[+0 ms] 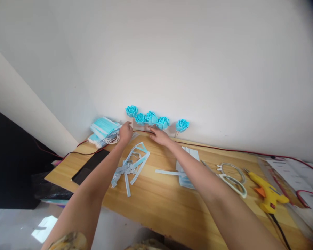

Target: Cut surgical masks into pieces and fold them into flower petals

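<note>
Both my arms reach far across a wooden table (156,198) to the wall. My left hand (125,133) is curled with its fingers closed just below a row of several blue fabric roses (151,118) leaning against the wall; what it grips is hidden. My right hand (159,136) lies flat with fingers stretched out, its tips under the middle roses. One more rose (182,125) stands apart to the right. A stack of blue face masks (104,130) sits just left of my left hand.
Cut blue mask strips (130,166) lie between my arms. A folded mask piece (185,173) sits under my right forearm. Scissors (233,178), a yellow glue gun (267,192), a dark phone (90,166) and a red cable (224,149) are also on the table.
</note>
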The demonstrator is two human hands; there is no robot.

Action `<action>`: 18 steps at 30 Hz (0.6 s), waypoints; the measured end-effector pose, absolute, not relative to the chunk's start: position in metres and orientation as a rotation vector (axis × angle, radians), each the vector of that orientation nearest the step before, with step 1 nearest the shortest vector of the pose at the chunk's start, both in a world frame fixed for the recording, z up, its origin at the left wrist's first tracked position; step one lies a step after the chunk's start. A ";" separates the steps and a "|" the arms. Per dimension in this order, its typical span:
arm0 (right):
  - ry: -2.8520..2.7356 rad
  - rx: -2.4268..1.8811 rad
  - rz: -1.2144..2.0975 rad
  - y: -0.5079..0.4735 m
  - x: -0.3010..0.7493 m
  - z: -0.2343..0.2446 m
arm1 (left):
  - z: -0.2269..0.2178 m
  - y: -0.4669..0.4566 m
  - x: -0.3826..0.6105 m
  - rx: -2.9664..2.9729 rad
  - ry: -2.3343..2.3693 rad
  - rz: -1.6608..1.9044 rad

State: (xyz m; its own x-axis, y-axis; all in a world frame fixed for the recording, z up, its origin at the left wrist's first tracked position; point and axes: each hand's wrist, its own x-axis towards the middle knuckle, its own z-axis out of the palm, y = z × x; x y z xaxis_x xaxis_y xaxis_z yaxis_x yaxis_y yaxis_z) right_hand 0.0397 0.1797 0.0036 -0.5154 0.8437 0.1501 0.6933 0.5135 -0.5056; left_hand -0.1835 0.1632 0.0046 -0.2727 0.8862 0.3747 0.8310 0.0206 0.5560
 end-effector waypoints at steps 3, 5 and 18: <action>-2.331 -1.259 0.573 0.177 0.045 0.002 | 0.013 0.148 -0.167 1.890 2.139 1.144; -2.288 -1.269 0.594 0.178 0.047 0.000 | 0.019 0.139 -0.148 1.980 2.034 1.187; -2.062 -1.175 0.712 0.162 0.054 -0.007 | 0.030 0.138 -0.095 2.374 1.820 0.923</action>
State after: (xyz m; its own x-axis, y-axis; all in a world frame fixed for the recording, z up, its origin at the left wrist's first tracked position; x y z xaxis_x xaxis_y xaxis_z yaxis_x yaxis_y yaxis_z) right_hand 0.0541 0.1623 -0.0068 -0.3857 0.8825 0.2692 0.5280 0.4504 -0.7199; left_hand -0.0948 0.1382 0.0304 0.1504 0.8850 0.4406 0.8785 -0.3241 0.3510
